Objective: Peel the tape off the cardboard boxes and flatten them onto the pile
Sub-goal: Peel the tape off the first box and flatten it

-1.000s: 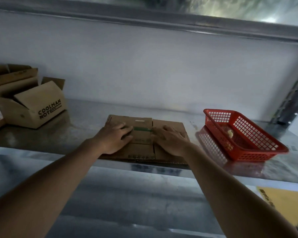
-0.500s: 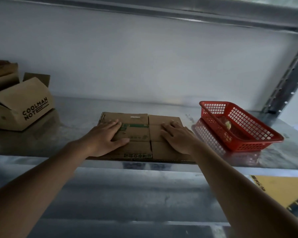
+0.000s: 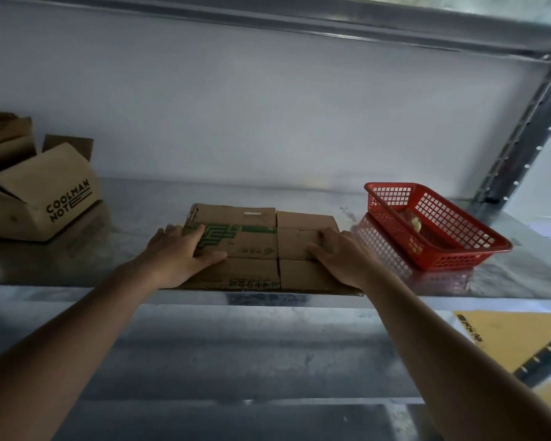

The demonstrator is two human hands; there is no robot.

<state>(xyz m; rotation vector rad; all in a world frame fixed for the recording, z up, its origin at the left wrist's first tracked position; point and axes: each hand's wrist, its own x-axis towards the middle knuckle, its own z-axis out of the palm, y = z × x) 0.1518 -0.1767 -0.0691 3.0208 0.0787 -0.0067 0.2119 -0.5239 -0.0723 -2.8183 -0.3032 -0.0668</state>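
A flattened brown cardboard box (image 3: 255,246) with green print lies on the metal shelf (image 3: 299,195), its front edge at the shelf's lip. My left hand (image 3: 178,253) rests flat on its left part, fingers straight, thumb out to the right. My right hand (image 3: 341,254) presses on its right part, fingers pointing left and slightly bent over a fold. At the far left stands an unflattened box printed "COOLMAN NOTE" (image 3: 45,198) with its flaps open, and more cardboard (image 3: 4,138) sits behind it.
A red plastic basket (image 3: 439,230) holding a small pale object stands on the shelf to the right of the flattened box. A dark upright post (image 3: 522,138) rises at the right. Yellow board (image 3: 522,338) shows below on the right.
Both hands slid outward across the flattened box, the left toward its left edge and the right toward its right part. The view shifted slightly.
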